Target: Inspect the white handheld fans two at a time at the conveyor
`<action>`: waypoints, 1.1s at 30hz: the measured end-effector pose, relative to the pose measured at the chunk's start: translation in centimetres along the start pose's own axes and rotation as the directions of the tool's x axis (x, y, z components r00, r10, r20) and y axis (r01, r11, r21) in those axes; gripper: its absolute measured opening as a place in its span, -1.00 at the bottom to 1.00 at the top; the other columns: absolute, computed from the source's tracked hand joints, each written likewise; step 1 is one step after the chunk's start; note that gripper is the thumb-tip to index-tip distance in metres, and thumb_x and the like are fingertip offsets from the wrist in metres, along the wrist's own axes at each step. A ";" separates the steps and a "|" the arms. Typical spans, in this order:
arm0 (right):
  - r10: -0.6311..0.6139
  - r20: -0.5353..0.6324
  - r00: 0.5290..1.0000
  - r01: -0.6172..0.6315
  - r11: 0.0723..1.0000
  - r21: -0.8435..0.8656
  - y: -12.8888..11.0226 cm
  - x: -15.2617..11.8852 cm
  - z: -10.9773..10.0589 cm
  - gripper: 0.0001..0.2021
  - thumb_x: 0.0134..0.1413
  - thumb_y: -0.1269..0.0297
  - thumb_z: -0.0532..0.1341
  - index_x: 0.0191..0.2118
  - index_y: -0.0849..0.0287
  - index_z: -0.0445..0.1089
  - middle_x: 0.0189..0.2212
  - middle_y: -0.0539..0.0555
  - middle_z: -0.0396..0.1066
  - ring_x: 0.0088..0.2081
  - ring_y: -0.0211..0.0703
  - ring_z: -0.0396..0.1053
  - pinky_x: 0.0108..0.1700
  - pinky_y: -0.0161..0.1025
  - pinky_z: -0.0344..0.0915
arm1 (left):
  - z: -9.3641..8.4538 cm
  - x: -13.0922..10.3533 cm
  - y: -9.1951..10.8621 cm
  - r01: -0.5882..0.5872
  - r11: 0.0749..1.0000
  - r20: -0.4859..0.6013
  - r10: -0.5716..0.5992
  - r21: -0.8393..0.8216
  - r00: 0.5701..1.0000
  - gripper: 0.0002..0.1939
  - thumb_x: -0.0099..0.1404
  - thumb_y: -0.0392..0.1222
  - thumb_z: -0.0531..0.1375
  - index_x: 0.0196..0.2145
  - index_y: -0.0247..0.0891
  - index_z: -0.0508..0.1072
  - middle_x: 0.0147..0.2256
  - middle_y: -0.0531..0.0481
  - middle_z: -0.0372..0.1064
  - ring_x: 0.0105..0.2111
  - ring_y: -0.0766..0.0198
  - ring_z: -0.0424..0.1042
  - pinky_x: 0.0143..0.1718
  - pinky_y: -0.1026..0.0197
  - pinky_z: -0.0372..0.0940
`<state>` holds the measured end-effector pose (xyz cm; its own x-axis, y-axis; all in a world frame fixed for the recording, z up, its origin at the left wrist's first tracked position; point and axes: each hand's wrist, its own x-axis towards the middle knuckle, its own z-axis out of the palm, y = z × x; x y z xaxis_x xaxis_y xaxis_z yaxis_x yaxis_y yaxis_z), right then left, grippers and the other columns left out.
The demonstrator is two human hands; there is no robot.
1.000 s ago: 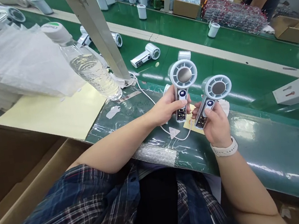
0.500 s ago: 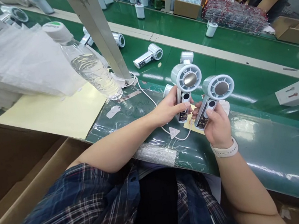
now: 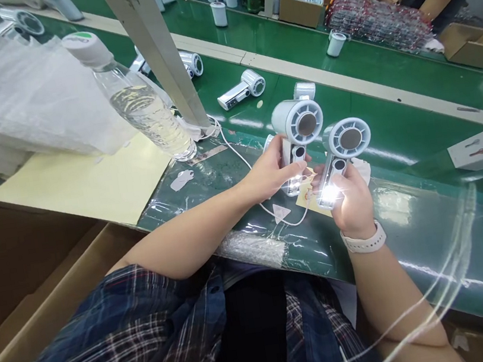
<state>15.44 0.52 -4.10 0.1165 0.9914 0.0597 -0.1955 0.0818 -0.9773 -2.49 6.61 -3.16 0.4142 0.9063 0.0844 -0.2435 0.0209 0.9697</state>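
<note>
My left hand (image 3: pixel 269 172) is closed around the handle of a pale blue handheld fan (image 3: pixel 298 122), its thumb on the front below a round dark button. In my right hand (image 3: pixel 353 204) is a second handheld fan (image 3: pixel 347 137) of the same kind, gripped by the handle. Both fans stand nearly upright side by side, round grilles with grey centre discs towards me. Bright white glare covers the lower front of the right fan's handle, and a smaller bright spot shows on the left one. Behind them, another fan (image 3: pixel 304 90) is partly hidden.
A water bottle (image 3: pixel 141 108) stands left of a metal post (image 3: pixel 156 55). A white cable (image 3: pixel 237 153) and a yellow paper (image 3: pixel 310 195) lie on the bench. One fan (image 3: pixel 241 88) lies on the green belt (image 3: pixel 375 108). Across it, people work beside boxes and several fan housings (image 3: pixel 219 14).
Both fans have tilted slightly in my hands. White glare has appeared on their handle fronts, strongest on the right one, with pale streaks across the lower right.
</note>
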 end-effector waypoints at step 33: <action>0.230 0.114 0.966 -0.254 0.918 0.303 -1.7 0.4 -0.8 -0.67 0.14 -0.05 0.20 -0.36 0.12 0.46 -0.48 0.04 0.50 -0.51 -0.21 0.42 -0.46 -0.21 0.46 | 0.3 -0.3 0.7 0.230 0.912 0.253 -0.147 -0.340 0.956 -0.46 0.05 -0.19 0.52 -0.08 -0.28 0.38 -0.23 -0.05 0.47 -0.23 0.21 0.50 -0.14 0.11 0.42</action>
<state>16.63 0.64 -2.55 -0.0438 0.9886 -0.1438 -0.5045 -0.1461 -0.8510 -2.55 6.26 -2.40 0.6534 0.7570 -0.0036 -0.4250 0.3708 0.8257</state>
